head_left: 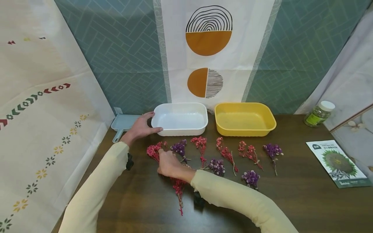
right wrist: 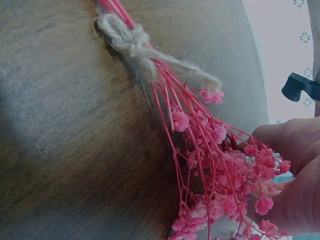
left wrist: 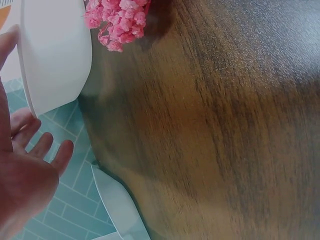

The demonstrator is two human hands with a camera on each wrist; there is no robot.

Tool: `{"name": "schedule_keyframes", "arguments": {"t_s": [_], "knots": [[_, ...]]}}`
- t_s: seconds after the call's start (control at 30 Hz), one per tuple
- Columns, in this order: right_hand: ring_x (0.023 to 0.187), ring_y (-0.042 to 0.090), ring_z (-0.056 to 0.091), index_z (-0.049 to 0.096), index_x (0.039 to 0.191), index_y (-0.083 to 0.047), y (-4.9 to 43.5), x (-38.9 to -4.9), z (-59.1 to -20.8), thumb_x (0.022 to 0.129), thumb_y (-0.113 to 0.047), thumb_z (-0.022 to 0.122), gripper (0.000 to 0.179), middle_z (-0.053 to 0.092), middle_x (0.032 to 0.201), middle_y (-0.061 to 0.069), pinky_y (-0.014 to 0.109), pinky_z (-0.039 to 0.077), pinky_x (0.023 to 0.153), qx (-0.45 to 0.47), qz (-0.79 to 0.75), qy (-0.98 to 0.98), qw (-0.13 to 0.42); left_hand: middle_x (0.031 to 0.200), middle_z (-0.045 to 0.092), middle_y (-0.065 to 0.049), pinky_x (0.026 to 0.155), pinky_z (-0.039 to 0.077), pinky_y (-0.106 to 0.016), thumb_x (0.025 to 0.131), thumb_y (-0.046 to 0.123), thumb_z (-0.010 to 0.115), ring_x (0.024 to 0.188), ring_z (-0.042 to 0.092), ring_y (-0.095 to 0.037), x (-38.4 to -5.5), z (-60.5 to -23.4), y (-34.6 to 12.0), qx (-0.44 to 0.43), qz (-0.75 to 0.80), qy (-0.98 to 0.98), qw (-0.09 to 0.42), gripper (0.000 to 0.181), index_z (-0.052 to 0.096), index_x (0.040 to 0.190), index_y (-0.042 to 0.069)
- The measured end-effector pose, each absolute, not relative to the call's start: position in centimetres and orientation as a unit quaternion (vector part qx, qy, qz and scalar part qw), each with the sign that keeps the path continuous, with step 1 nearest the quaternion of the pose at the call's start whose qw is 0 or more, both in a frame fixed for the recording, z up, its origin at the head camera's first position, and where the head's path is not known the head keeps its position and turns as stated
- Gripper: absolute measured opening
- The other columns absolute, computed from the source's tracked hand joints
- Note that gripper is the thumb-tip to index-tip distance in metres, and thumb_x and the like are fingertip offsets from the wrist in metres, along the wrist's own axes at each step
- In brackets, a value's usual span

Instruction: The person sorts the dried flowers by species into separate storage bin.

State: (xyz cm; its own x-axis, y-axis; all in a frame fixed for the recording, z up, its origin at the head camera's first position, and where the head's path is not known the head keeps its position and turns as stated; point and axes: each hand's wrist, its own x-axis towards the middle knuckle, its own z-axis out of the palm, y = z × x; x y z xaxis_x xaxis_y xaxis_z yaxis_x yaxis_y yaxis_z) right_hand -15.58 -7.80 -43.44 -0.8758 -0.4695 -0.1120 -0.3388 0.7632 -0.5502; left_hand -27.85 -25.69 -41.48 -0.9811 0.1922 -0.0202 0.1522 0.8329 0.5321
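Observation:
My left hand (head_left: pixel 142 125) is at the left end of a white basin (head_left: pixel 183 132), thumb at its front rim and fingers spread along its end. In the left wrist view, those fingers (left wrist: pixel 42 145) are loosely extended beside the basin wall. My right hand (head_left: pixel 171 164) is curled over a bunch of pinkish-red dried flowers (head_left: pixel 152 151), its fingertips at the stems below the blossoms. Another pink bunch (head_left: pixel 178 186), tied with twine (right wrist: pixel 127 37), lies under my right wrist. Its blossoms hide the right fingertips in the right wrist view.
A yellow basin (head_left: pixel 246 132) stands right of the white one. Several purple and red bunches, including a purple one (head_left: pixel 273 151), lie before the basins. A light-blue dustpan (head_left: pixel 123 122) is at the back left; a jar (head_left: pixel 319 114) and a seed packet (head_left: pixel 338 163) are at right.

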Motion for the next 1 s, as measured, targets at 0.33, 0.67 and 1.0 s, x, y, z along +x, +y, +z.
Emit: {"name": "schedule_keyframes", "arguments": {"t_s": [0.33,0.67,1.0], "knots": [[0.077,0.027,0.069,0.053,0.135,-0.005,-8.2,-15.4,-43.5,0.079,-0.011,0.083,0.064,0.068,0.084,0.012,0.033,0.053,0.059,-0.218,-0.238,0.938,0.126,0.159,0.029,-0.022,0.112,0.026,-0.060,0.084,0.045,0.077,0.144,0.027,-0.042,-27.7,-41.4,-25.8,0.098,0.285,0.953,0.036,0.094,0.035,0.152,-0.004],[0.062,0.019,0.061,0.054,0.139,-0.008,-7.5,-15.5,-43.2,0.079,-0.005,0.078,0.064,0.062,0.071,0.004,0.033,0.050,0.057,-0.240,-0.257,0.929,0.115,0.159,0.029,-0.022,0.112,0.027,-0.060,0.084,0.047,0.077,0.144,0.027,-0.041,-27.8,-41.5,-25.8,0.101,0.278,0.954,0.040,0.095,0.034,0.153,-0.003],[0.044,0.009,0.039,0.053,0.142,-0.006,-5.6,-15.4,-42.0,0.083,0.002,0.069,0.061,0.057,0.065,0.001,0.025,0.036,0.044,-0.286,-0.280,0.909,0.118,0.159,0.028,-0.022,0.112,0.026,-0.061,0.083,0.050,0.077,0.144,0.026,-0.042,-27.9,-41.3,-25.6,0.096,0.267,0.958,0.045,0.098,0.034,0.153,-0.003]]}}
